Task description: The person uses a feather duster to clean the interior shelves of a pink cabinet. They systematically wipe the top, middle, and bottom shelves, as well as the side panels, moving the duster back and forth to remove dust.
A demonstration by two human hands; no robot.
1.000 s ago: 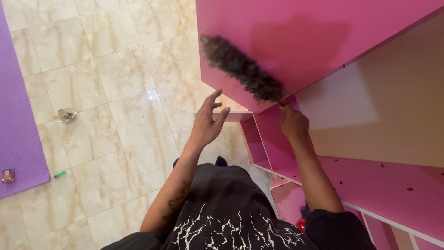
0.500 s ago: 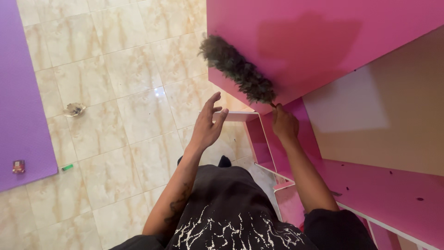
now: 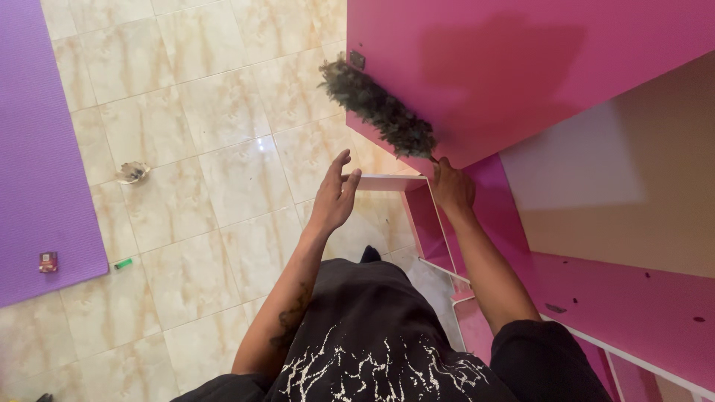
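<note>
Over tiled floor [image 3: 194, 149]: pink cabinet [image 3: 484, 67], purple mat [image 3: 30, 149].

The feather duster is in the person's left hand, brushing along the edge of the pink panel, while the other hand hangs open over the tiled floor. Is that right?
Not quite. The head view shows the feather duster gripped by the right hand, not the left. The rest holds: it brushes the edge of the pink panel, and the left hand is open and empty over the tiled floor.
</note>
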